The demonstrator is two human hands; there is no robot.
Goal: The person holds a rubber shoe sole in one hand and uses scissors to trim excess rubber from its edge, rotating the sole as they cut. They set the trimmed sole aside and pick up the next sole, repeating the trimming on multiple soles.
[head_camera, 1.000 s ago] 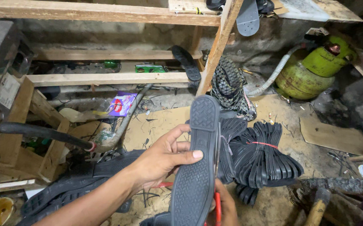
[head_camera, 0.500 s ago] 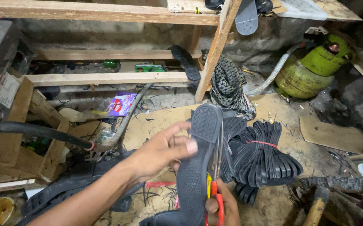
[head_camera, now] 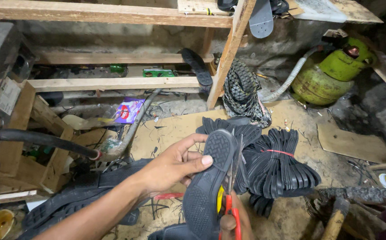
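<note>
The left hand [head_camera: 175, 162] grips a black rubber sole [head_camera: 206, 178], held upright over the floor; beside it the right hand [head_camera: 235, 222], mostly hidden, closes on red-handled scissors [head_camera: 228, 191] at the sole's edge; right, bundled soles [head_camera: 277, 164]

black rubber shoe sole [head_camera: 206, 182] | tread up, held upright-tilted | red-handled scissors [head_camera: 230, 195] blades at its right edge

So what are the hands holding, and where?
The left hand grips a black shoe sole at its upper edge. The right hand holds red scissors by the handles.
</note>
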